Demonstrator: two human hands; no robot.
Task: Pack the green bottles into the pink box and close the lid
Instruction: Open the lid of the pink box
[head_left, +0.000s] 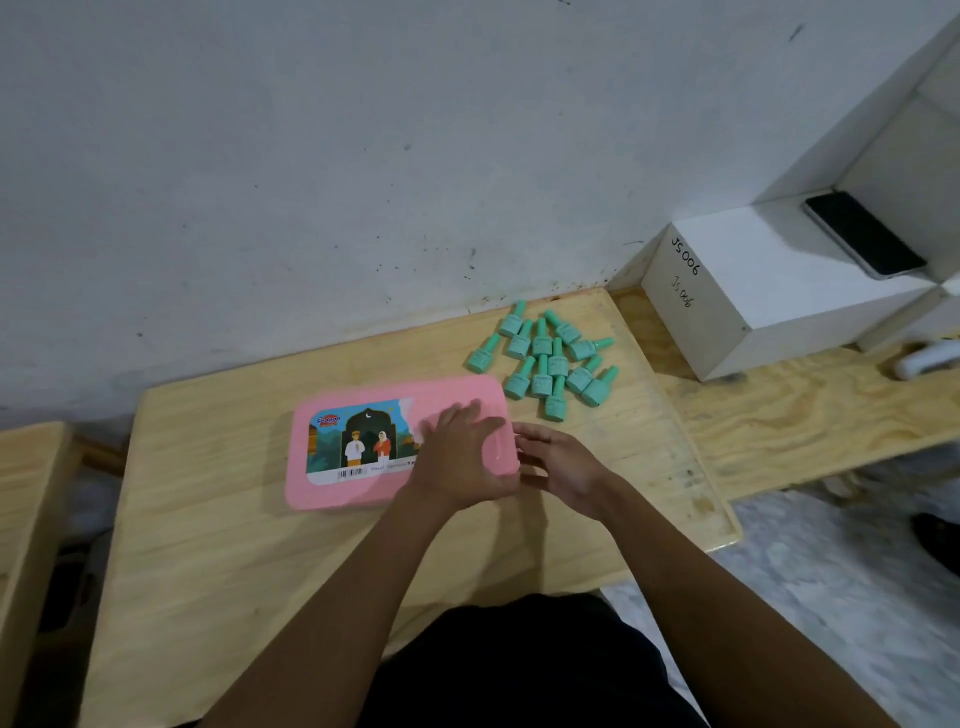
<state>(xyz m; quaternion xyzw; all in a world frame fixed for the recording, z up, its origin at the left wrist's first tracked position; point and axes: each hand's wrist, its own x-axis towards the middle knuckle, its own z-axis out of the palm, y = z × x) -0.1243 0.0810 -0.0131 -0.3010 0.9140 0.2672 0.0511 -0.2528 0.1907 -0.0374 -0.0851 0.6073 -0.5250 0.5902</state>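
Flat pink rectangular plastic box (363, 447), picture sticker on lid, lies shut on pale wooden surface (234, 545). Left hand (460, 457) rests flat on right part of lid, fingers spread. Right hand (558, 462) at box's right short end, fingers loosely straight, touching edge; nothing gripped. Small mint-green plastic bottles (545, 358) lie heaped just beyond box's far right corner, none packed. Box likely light, stiff, smooth: hold down, lift lid at right edge. Bottles light, prone to roll; take by body.
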